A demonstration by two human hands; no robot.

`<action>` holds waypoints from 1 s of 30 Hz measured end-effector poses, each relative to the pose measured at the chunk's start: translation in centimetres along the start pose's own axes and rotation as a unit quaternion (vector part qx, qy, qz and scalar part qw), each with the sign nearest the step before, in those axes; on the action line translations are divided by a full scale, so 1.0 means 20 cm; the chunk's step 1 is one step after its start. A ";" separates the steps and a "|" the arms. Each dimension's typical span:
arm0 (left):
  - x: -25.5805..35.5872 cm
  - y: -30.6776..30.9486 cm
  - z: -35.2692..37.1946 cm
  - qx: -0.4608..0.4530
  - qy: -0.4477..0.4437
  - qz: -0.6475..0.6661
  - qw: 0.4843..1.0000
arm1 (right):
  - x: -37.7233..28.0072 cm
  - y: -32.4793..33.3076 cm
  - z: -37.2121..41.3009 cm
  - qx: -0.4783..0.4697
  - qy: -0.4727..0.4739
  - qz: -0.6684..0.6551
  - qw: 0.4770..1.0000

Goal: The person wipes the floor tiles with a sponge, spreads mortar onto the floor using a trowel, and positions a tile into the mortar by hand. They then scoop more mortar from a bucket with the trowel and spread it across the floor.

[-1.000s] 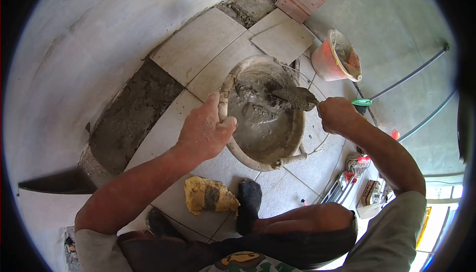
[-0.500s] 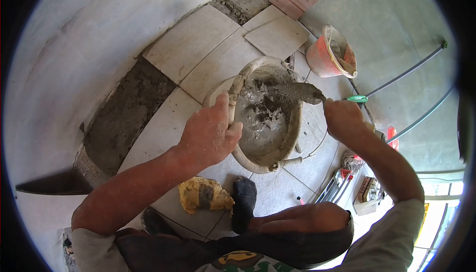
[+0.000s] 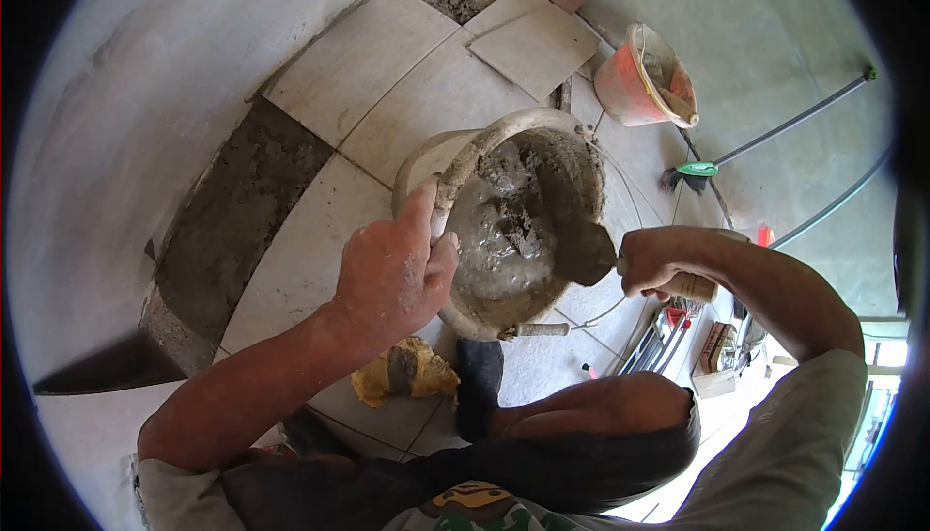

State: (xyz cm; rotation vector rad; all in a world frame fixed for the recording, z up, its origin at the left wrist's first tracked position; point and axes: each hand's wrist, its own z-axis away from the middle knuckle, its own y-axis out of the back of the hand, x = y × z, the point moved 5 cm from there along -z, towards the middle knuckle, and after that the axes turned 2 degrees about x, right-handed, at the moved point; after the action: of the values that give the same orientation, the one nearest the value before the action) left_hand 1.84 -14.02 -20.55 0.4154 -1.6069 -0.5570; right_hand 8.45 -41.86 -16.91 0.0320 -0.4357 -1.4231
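A mortar-crusted bucket (image 3: 528,118) stands tilted towards me on the tiled floor, with wet grey mortar (image 3: 496,258) inside. My left hand (image 3: 397,265) is closed around the bucket's left rim, with the thumb on the near side. A trowel (image 3: 584,254) is in my right hand (image 3: 654,262), which is wrapped around its wooden handle at the bucket's right edge. Its mortar-coated blade reaches over the right rim into the bucket, and the far part of the blade blends with the mortar. The bucket's wire handle hangs on the right side.
Beyond stands a red bucket (image 3: 639,85) near a green broom (image 3: 697,170). A loose tile (image 3: 535,51) lies on the floor tiles. Bare mortar strips (image 3: 237,211) run along the left wall. A yellow sponge (image 3: 405,372) rests by my foot. Tools (image 3: 659,337) lie at right.
My right hand has turned over and moved down, bringing the trowel blade from the mortar's upper part to the bucket's right side. The bucket is tipped further, with my left hand still on its rim.
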 end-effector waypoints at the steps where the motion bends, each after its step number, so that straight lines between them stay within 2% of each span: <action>1: -0.01 0.00 0.00 -0.001 0.001 -0.013 1.000 | 0.00 -0.05 -0.03 -0.045 0.011 -0.022 0.999; 2: -0.01 0.01 0.00 -0.001 0.000 -0.028 1.000 | -0.01 -0.08 -0.04 -0.051 0.005 -0.058 0.997; 5: -0.02 0.02 0.00 -0.002 -0.002 -0.022 1.000 | -0.02 -0.19 -0.15 -0.100 0.065 -0.146 0.982; 8: 0.02 -0.01 0.01 0.002 -0.034 -0.044 0.998 | -0.04 -0.25 -0.18 -0.098 0.083 -0.166 0.978; 9: 0.04 -0.01 0.00 0.002 -0.035 -0.045 0.998 | -0.05 -0.27 -0.18 -0.077 0.075 -0.175 0.979; 10: 0.07 -0.02 -0.04 -0.007 -0.027 -0.055 0.998 | -0.08 -0.28 -0.13 -0.034 0.104 -0.110 0.988; 12: 0.05 -0.03 -0.07 -0.017 -0.011 -0.063 0.998 | -0.13 -0.25 -0.02 0.003 0.090 -0.005 0.996; 13: 0.03 -0.01 -0.10 -0.008 -0.005 -0.056 0.998 | -0.15 -0.25 0.00 0.003 0.092 -0.002 0.996; 15: 0.01 0.00 -0.12 0.001 -0.002 -0.054 0.999 | -0.20 -0.21 0.04 0.109 0.139 0.159 0.971; 21: -0.01 0.01 -0.16 -0.021 0.021 -0.052 0.998 | -0.20 -0.17 0.14 0.149 0.122 0.196 0.962; 25: 0.01 0.03 -0.19 -0.027 0.055 -0.044 0.997 | -0.22 -0.18 0.16 0.195 0.155 0.211 0.945; 27: -0.01 0.03 -0.20 -0.033 0.067 -0.035 0.997 | -0.22 -0.15 0.11 0.355 0.151 0.214 0.897; 28: -0.03 0.04 -0.20 -0.019 0.053 -0.029 0.998 | -0.21 -0.16 0.08 0.355 0.152 0.215 0.897; 30: -0.06 0.07 -0.20 -0.001 0.045 -0.027 0.999 | -0.20 -0.13 0.06 0.422 0.173 0.257 0.852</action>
State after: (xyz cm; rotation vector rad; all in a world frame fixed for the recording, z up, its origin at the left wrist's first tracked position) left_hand 6.01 -12.66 -20.58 0.4768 -1.5119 -0.5739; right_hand 5.33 -38.10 -17.69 0.8180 -0.6784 -0.5873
